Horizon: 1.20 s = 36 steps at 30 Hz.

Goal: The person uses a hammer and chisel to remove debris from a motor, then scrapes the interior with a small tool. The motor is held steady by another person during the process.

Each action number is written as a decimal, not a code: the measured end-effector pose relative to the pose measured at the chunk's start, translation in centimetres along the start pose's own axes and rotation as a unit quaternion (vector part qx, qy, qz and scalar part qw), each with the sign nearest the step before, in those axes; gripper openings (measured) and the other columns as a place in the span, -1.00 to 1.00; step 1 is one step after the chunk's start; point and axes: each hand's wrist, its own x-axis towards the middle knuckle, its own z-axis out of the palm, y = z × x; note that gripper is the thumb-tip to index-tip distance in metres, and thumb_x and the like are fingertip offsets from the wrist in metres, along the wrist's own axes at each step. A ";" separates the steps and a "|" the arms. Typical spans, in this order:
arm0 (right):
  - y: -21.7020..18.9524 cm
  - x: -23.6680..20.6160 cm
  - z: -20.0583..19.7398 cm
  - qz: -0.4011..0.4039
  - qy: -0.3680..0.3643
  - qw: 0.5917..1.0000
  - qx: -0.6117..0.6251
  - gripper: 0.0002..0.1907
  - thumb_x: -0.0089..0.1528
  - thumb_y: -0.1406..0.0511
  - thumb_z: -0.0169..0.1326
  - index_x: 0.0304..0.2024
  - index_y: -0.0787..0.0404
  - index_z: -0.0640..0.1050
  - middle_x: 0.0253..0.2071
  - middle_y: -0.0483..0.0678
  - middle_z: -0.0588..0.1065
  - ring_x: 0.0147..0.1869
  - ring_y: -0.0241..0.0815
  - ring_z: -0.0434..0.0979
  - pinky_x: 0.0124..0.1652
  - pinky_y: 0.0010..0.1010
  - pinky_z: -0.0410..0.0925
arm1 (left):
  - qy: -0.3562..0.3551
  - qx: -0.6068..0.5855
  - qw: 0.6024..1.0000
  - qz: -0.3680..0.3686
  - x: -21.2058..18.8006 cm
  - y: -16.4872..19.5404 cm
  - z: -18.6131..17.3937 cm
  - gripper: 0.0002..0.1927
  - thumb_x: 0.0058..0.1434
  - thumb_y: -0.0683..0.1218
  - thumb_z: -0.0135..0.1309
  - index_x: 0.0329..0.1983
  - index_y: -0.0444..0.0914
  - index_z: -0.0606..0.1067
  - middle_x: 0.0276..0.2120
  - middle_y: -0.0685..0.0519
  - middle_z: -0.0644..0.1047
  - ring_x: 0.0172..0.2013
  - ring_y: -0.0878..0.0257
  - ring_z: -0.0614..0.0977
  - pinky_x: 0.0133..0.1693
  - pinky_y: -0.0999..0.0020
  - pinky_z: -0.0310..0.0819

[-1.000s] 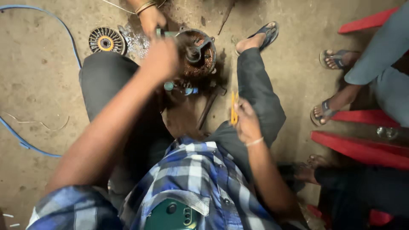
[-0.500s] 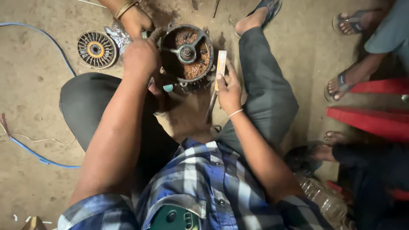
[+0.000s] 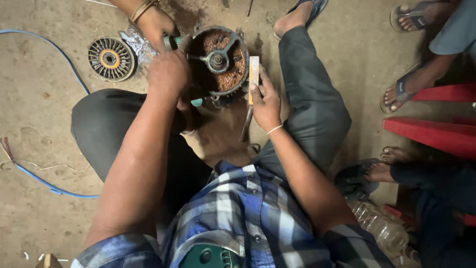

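Observation:
An open round motor housing (image 3: pixel 218 62) with rusty copper windings and a central shaft stands on the floor between my knees. My left hand (image 3: pixel 168 72) rests closed against its left rim, over a green tool handle (image 3: pixel 197 102) whose tip shows below. My right hand (image 3: pixel 265 101) grips a pale wooden-handled tool (image 3: pixel 254 74) held upright against the housing's right edge. Another person's hand (image 3: pixel 154 25) with bangles reaches in from the top and touches the housing's upper left.
A ribbed round fan cover (image 3: pixel 110 58) lies on the floor at the left. A blue cable (image 3: pixel 49 183) loops over the concrete. Red plastic furniture (image 3: pixel 436 134) and other people's sandalled feet (image 3: pixel 401 92) are on the right. A clear bottle (image 3: pixel 379 228) lies at lower right.
The view has shifted, so the motor sits closer to centre. My right hand has brought the wooden-handled tool from near my knee up against the housing's right edge.

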 end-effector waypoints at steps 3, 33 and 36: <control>-0.4 -0.2 -0.2 -0.029 0.017 0.994 -0.108 -0.42 0.42 0.26 0.04 0.48 0.11 0.26 -0.37 -0.05 0.60 -0.36 -0.37 0.51 -0.26 -0.49 0.41 | -0.002 0.018 1.000 0.023 0.5 -0.1 0.3 -0.43 0.23 -0.15 -0.07 0.35 -0.10 0.26 -0.01 -0.35 0.52 -0.09 -0.25 0.63 -0.08 -0.06 0.52; 2.0 -2.0 0.3 -0.030 0.079 0.984 -0.159 -0.44 0.48 0.18 -0.11 0.50 0.19 0.21 0.17 0.10 0.54 0.08 -0.10 0.58 0.10 -0.34 0.41 | 0.021 -0.015 0.999 -0.044 1.3 -0.3 3.0 -0.62 0.56 0.02 -0.27 0.00 -0.19 0.57 -0.10 -0.19 0.64 -0.08 -0.06 0.67 -0.05 0.09 0.55; 2.1 -1.6 1.5 -0.086 0.073 0.982 -0.152 -0.47 0.52 0.22 -0.09 0.50 0.21 0.22 0.21 0.14 0.51 0.20 -0.06 0.54 0.18 -0.30 0.37 | 0.016 0.005 1.000 0.017 1.3 -0.1 2.2 -0.40 0.38 -0.13 -0.28 0.50 0.09 0.24 -0.05 -0.29 0.56 -0.14 -0.12 0.65 -0.14 0.04 0.54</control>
